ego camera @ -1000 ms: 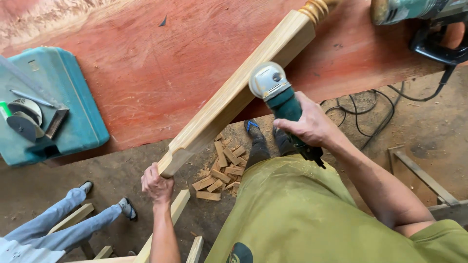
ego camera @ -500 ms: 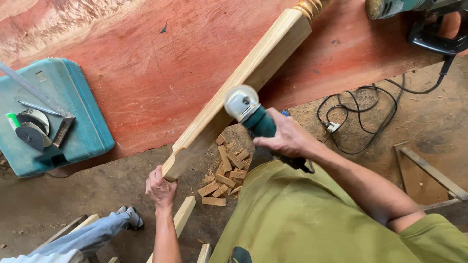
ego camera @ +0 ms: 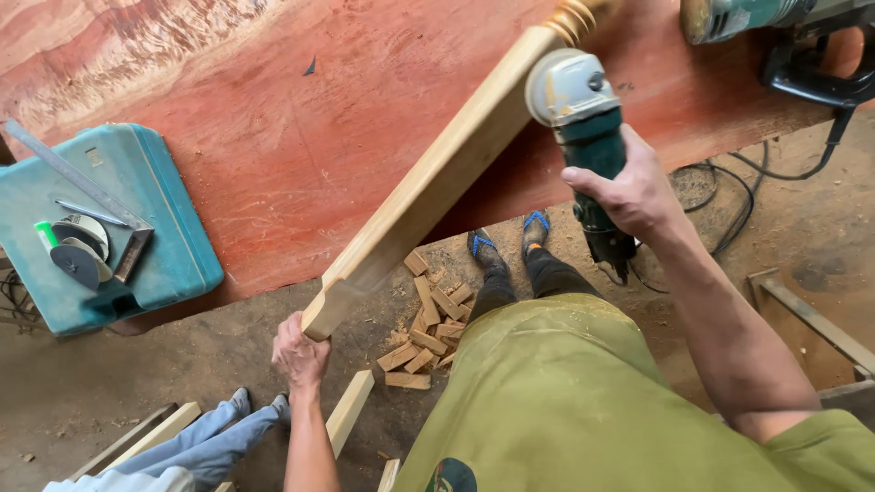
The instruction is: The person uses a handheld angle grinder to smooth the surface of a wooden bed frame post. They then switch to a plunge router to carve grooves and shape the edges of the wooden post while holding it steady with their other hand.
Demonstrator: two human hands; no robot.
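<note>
A long pale wooden post [ego camera: 428, 191] with a turned end slants from the red slab down towards me. My left hand [ego camera: 298, 353] grips its lower end. My right hand [ego camera: 629, 187] holds a green angle grinder [ego camera: 583, 118], and the grinder's grey head rests against the post near its upper, turned end. My green apron fills the lower right of the view, with my feet in blue sandals [ego camera: 506, 239] on the dirt floor.
A big red wooden slab [ego camera: 273, 118] serves as the bench. On it lie a teal tool case [ego camera: 173, 246] with discs and a steel ruler, and another power tool [ego camera: 775, 27] at the top right. Wood offcuts [ego camera: 424, 333] litter the floor. Another person's legs in jeans [ego camera: 191, 437] show bottom left.
The grinder has travelled up the post from its middle to the upper turned end. My left hand keeps its hold on the lower end. The other person's legs have shifted.
</note>
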